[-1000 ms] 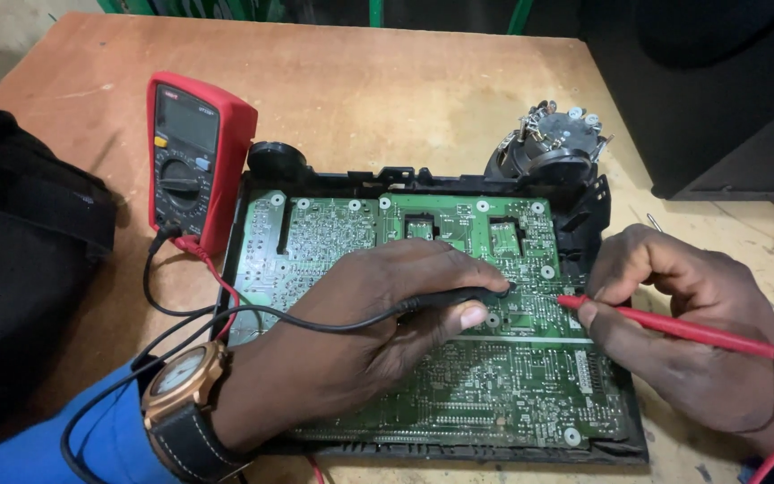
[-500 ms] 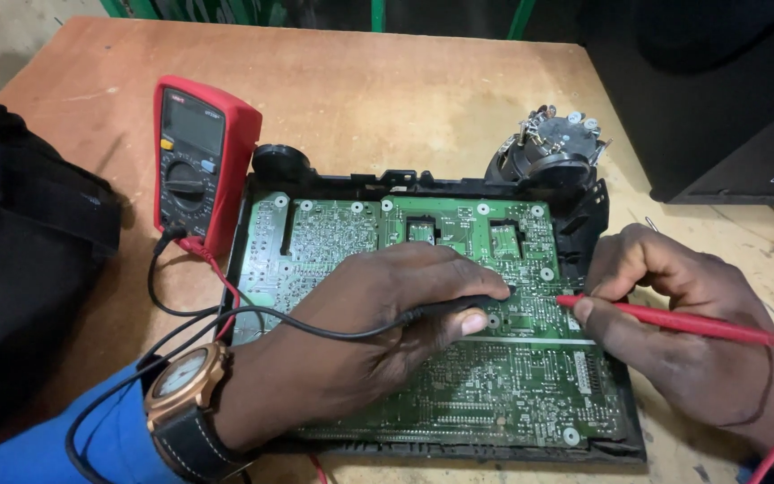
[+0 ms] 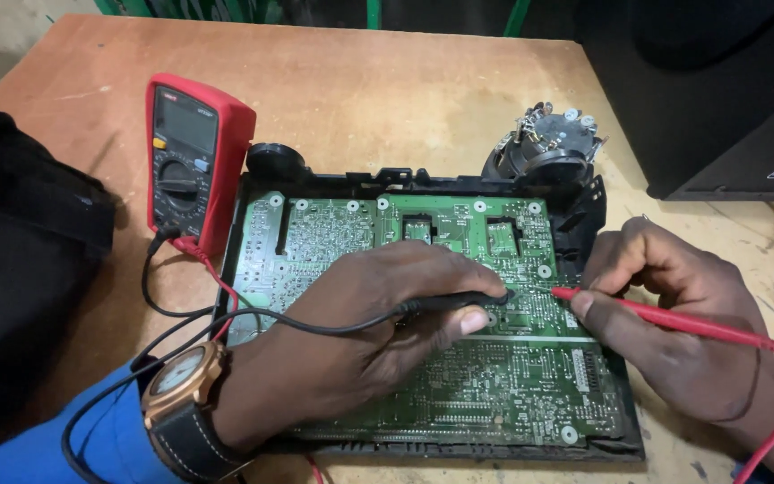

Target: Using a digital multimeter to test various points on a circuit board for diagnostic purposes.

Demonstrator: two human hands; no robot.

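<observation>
Red multimeter [image 3: 192,161] stands at left on wooden table [image 3: 378,99], just beside green circuit board [image 3: 360,224]. Left hand [image 3: 351,345] rests on board, fingers closed on black probe [image 3: 459,302], tip on board centre-right. Right hand [image 3: 674,332] at board's right edge, fingers pinching red probe [image 3: 665,318], tip touching board near black tip.

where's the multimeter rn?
Head view, left side: the red multimeter lies on the wooden table, against the green circuit board's upper-left corner.
</observation>
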